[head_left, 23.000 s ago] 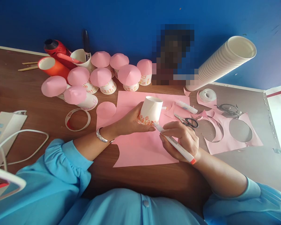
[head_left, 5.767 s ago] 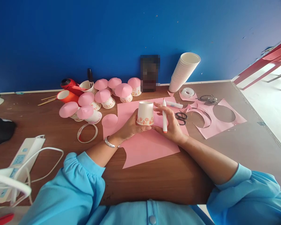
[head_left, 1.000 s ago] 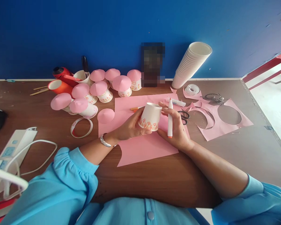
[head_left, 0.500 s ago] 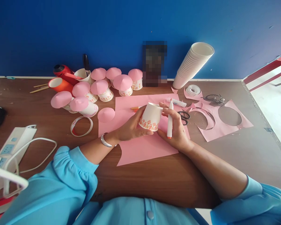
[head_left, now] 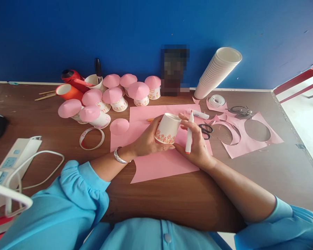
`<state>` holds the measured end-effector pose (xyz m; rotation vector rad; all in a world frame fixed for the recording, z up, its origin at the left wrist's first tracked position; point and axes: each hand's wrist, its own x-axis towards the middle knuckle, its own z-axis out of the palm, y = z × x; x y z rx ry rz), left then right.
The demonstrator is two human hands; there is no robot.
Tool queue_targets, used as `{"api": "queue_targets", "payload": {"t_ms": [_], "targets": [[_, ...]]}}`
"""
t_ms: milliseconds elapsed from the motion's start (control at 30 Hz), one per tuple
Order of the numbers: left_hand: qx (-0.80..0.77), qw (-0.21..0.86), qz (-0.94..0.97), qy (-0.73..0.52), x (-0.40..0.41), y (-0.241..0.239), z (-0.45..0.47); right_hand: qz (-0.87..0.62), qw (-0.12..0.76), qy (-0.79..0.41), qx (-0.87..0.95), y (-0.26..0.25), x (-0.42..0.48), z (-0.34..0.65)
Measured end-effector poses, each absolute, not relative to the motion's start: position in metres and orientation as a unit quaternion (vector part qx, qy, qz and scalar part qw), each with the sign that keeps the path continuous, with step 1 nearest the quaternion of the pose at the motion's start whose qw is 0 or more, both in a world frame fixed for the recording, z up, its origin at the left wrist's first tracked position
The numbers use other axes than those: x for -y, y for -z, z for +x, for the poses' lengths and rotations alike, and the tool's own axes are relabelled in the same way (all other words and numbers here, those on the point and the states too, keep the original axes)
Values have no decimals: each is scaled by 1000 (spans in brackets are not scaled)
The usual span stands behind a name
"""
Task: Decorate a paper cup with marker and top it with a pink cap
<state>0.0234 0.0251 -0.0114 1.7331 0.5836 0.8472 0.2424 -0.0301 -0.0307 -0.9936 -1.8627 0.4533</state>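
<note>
An upside-down white paper cup (head_left: pixel 168 127) with orange flowers drawn round its rim is tilted between both hands. My left hand (head_left: pixel 145 140) wraps its left side. My right hand (head_left: pixel 196 142) touches the cup's right side and grips a white marker (head_left: pixel 189 133) upright, orange tip upward. Both hands hover over a large pink paper sheet (head_left: pixel 156 163). A loose pink paper cone (head_left: pixel 119 126) lies left of the sheet.
Several cups topped with pink cones (head_left: pixel 112 94) cluster at the back left. A leaning stack of white cups (head_left: pixel 217 73), tape roll (head_left: pixel 216 100), scissors (head_left: pixel 205 129), glue stick (head_left: pixel 199 114) and cut pink scraps (head_left: pixel 253 133) lie right. A tape ring (head_left: pixel 91 138) and power strip (head_left: pixel 14 158) sit left.
The cup has tilted slightly further between my hands and the view has shifted a little. Long before, my right hand was drawing on the cup with the marker.
</note>
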Motion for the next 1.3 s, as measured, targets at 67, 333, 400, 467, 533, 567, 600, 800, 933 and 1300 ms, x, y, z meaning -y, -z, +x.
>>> {"api": "queue_targets", "payload": {"t_ms": [67,333,400,467,533,567,600,800,933,1300], "targets": [[-261,491,747,-365,-24,13,24,-404,472,-185,762,31,30,242],[-244,608,689,-310,-27,6,17,-388,496,-186,755,27,31,242],[-225,652,677,-256,-29,2,14,-383,497,-186,756,27,31,241],[-205,674,673,-223,-31,-2,13,-375,501,-187,757,26,32,241],[-195,680,673,-216,-32,-3,12,-364,513,-190,754,24,32,241],[-193,683,672,-212,-33,-3,12,-358,519,-192,752,24,33,241],[-189,689,669,-206,-33,-2,11,-354,525,-196,749,23,33,241],[-154,705,658,-217,-32,5,15,-372,504,-188,756,20,32,238],[-178,698,652,-236,-31,9,19,-378,487,-136,775,17,31,228],[-261,720,536,-356,-41,16,9,-363,485,-141,783,-16,28,234]]}}
